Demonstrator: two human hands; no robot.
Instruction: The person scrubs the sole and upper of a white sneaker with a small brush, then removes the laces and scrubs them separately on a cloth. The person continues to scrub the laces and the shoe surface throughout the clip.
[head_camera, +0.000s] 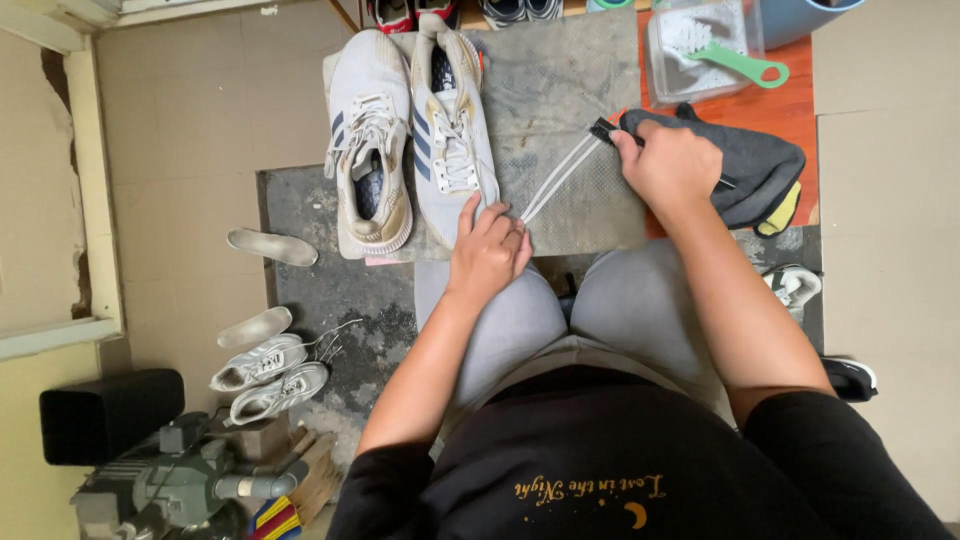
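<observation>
Left hand (488, 250) pins white laces (558, 178) to a grey mat (570, 80); right hand (668, 160) pulls their far ends taut. Two sneakers (410, 140) lie left; brush (735, 55) in tub far right.

1. A clear plastic container (700, 55) stood on the orange surface (790, 115) at the upper right; a brush with a green handle (745, 63) lay in it.
2. A pair of small white sneakers (268, 378) lay on the floor at the lower left, laces trailing.
3. Two loose insoles (270, 247) lay near them on the tiled floor (200, 120), well apart from each other.
4. A black box (110, 412) stood at the left edge, just above a grey machine (170, 485), possibly a motor or pump.
5. More footwear (455, 10) lined the top edge, cut off by the frame.
</observation>
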